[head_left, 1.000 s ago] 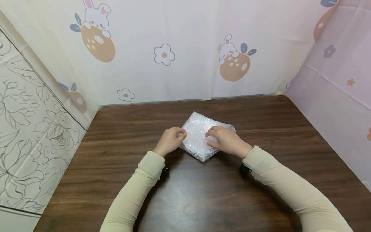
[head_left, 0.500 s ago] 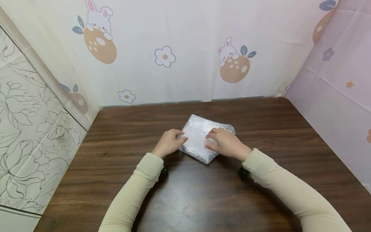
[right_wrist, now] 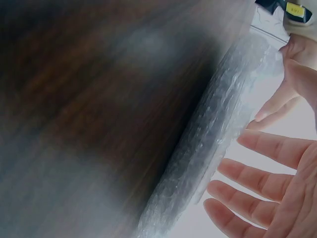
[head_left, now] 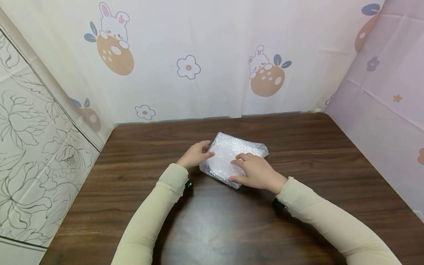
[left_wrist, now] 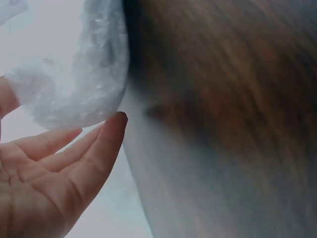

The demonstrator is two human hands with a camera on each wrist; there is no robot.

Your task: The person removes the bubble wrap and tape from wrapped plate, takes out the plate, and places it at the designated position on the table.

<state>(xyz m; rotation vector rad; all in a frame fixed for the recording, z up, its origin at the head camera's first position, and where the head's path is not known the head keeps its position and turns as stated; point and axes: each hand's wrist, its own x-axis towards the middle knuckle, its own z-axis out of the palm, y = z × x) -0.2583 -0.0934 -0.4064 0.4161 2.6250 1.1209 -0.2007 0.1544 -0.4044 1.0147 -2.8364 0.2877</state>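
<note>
A flat, squarish bundle in clear bubble wrap (head_left: 225, 149) lies on the brown wooden table, its corners turned toward the front and back. My left hand (head_left: 195, 154) is at its left edge, thumb over the top. In the left wrist view that hand's straight fingers (left_wrist: 106, 144) touch a rounded corner of the wrap. Over the bundle's front right side rests my right hand (head_left: 256, 172), fingers and thumb spread. Straight fingers (right_wrist: 252, 198) reach along the bundle's side in the right wrist view. What the wrap encloses cannot be made out.
The table (head_left: 205, 228) runs back to a white curtain (head_left: 215, 84) printed with rabbits and flowers. A second printed curtain (head_left: 384, 117) borders it on the right, and a flower-patterned panel (head_left: 39, 147) stands at the left.
The bundle has turned slightly, its front corner shifting right. My left hand's thumb and fingers have spread from a near pinch. My right hand has moved a little toward the front and opened wider.
</note>
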